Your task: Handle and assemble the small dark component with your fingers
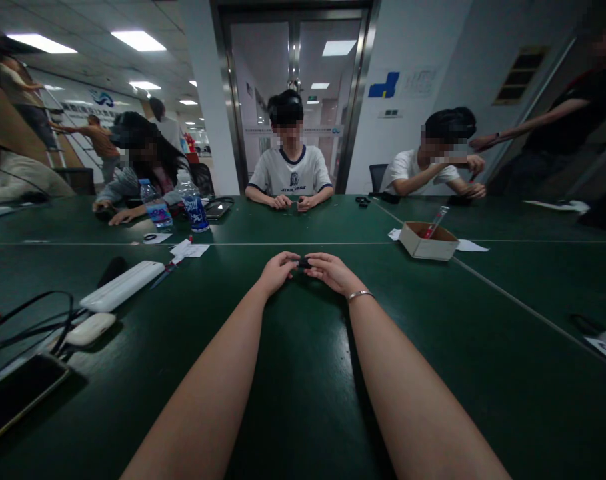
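Between my two hands, just above the green table (303,373), is a small black object (303,263), too small to name. My left hand (279,272) pinches its left end between thumb and fingertips. On the other end the fingers of my right hand (333,272) are closed, and a bracelet (360,295) circles that wrist. The fingertips cover much of the object, and the hands nearly meet around it.
A cardboard box (427,252) with a clear tube stands right of my hands. Two bottles (193,207) stand at the left, with papers (189,251), a white power bank (123,285) and a phone (25,393) nearer. A person (289,173) sits opposite; others sit on both sides.
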### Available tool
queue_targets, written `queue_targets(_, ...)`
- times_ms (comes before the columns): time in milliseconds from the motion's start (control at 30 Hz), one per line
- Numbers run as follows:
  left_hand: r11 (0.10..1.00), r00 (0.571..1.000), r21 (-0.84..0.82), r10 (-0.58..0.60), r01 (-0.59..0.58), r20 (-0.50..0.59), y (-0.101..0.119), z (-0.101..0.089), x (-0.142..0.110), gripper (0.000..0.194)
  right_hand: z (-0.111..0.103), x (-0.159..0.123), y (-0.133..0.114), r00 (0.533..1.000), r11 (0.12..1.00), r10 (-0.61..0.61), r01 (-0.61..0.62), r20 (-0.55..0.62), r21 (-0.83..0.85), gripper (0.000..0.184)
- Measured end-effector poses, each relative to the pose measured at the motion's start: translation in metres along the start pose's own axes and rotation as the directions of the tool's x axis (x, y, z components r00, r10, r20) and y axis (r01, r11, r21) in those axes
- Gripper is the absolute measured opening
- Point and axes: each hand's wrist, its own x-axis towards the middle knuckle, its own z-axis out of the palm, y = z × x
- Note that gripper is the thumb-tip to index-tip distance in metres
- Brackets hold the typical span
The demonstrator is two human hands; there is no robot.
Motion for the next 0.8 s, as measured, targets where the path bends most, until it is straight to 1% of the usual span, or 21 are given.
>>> queue_targets(433, 0.999, 1.000, -0.037, -0.027, 0.027, -0.002, 0.0020, 0.0026, 0.0005, 0.021, -0.0031, 0.0031, 0.0029, 1.000, 1.000, -0.004, 0.004, 0.015, 0.007, 0.011)
queue_targets(667, 0.999, 0.999, -0.025, 0.038, -0.038, 0.013, -0.0047, 0.0024, 0.0010, 0.025, -0.0022, 0.0016, 0.0031, 1.000, 1.000, -0.015, 0.015, 0.012, 0.006, 0.011)
queue_targets(800, 0.999, 0.999, -0.034, 0.038, -0.037, 0.024, -0.0015, 0.0022, -0.0008, 0.027, -0.0021, 0.0016, 0.0030, 1.000, 1.000, -0.011, 0.011, 0.015, 0.004, 0.012)
